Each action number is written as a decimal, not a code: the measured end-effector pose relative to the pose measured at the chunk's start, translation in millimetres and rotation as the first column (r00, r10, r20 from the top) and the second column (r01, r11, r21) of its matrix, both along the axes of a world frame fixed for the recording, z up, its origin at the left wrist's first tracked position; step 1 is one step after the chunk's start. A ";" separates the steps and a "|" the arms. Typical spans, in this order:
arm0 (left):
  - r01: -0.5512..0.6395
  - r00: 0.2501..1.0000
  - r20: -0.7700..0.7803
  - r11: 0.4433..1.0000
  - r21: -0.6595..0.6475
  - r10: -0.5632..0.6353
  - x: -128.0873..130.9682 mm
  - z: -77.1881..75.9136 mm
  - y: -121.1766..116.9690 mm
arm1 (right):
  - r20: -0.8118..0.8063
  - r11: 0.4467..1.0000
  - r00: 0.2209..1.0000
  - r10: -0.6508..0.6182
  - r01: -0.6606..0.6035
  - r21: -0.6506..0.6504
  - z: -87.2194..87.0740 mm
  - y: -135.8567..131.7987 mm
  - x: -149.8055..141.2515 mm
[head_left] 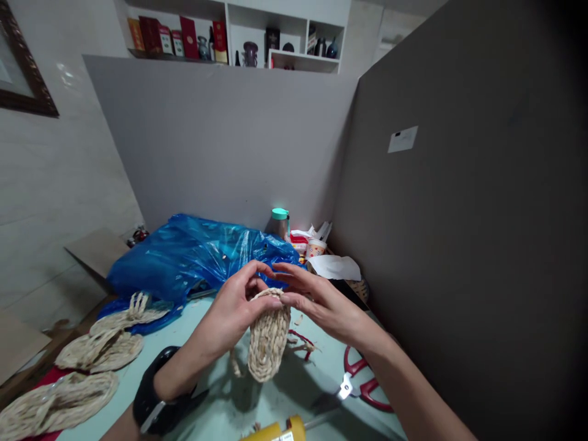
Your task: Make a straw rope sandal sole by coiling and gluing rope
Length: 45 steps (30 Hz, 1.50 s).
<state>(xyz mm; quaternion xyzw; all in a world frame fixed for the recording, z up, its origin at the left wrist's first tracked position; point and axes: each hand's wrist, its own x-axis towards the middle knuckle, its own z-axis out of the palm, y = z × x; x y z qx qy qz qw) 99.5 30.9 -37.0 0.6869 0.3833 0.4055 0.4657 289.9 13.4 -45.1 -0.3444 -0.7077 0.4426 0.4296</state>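
A braided straw sole [267, 346], long and oval, is held upright above the table. My left hand [234, 306] grips its upper end, the thumb pressed on the near face and the fingers curled behind. At the same end, my right hand [316, 300] pinches the rim with its thumb, its other fingers arched over the top. The tips behind the sole are partly hidden. Red-handled scissors [346, 386] lie to the right, below my right forearm. At the bottom edge is a yellow tool [275, 431], only partly in view.
Several woven straw sandals [98, 350] lie at the left. A large blue plastic bag [193, 251] covers the back of the table [211, 367]. Behind stand a teal-lidded bottle [280, 222] and a paper cup [315, 247]. Grey partitions [229, 135] rise at the back and right.
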 end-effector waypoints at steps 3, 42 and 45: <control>-0.067 0.997 0.036 0.998 0.011 0.066 -5.1 3.7 3.4 | -0.081 0.998 0.996 -0.048 0.045 -0.034 5.3 4.4 7.4; -0.356 0.774 0.556 0.934 -0.015 0.304 -35.9 23.6 13.4 | -0.563 0.967 0.825 -0.059 -0.092 -0.236 6.3 4.6 -6.8; -0.315 0.794 0.546 0.949 -0.008 0.268 -33.6 23.6 9.3 | -0.579 0.959 0.815 -0.039 -0.131 -0.250 6.2 5.6 -5.7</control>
